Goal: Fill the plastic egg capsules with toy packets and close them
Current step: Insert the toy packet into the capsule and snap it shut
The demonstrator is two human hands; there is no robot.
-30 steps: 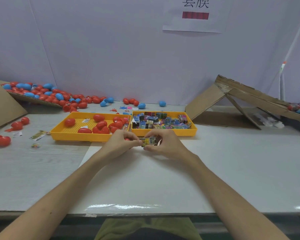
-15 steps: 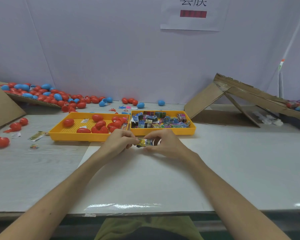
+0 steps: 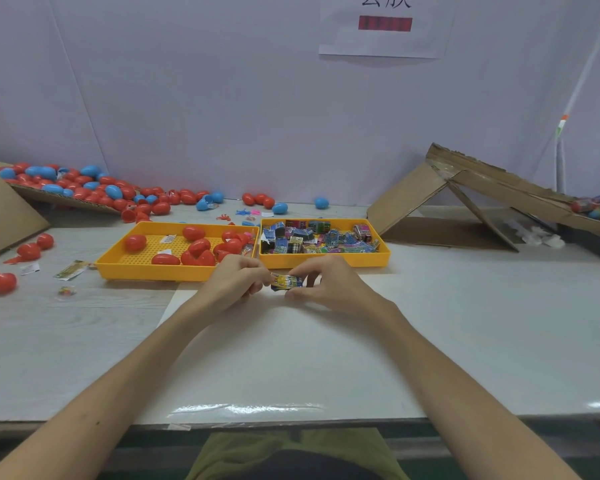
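Pale bench [image 3: 464, 323]: left hand [image 3: 234, 282] and right hand [image 3: 329, 287] pinch opposite ends of a small colourful toy packet [image 3: 287, 282] lying crosswise; red plastic egg capsules [image 3: 198, 249] sit nearer the left.

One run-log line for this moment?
left hand: pinches toy packet | right hand: pinches toy packet | red eggs: left tray | spare packets: right tray

Trays [image 3: 343, 262] ahead, cardboard [image 3: 406, 199] right, tabletop [image 3: 471, 313] seemingly open between
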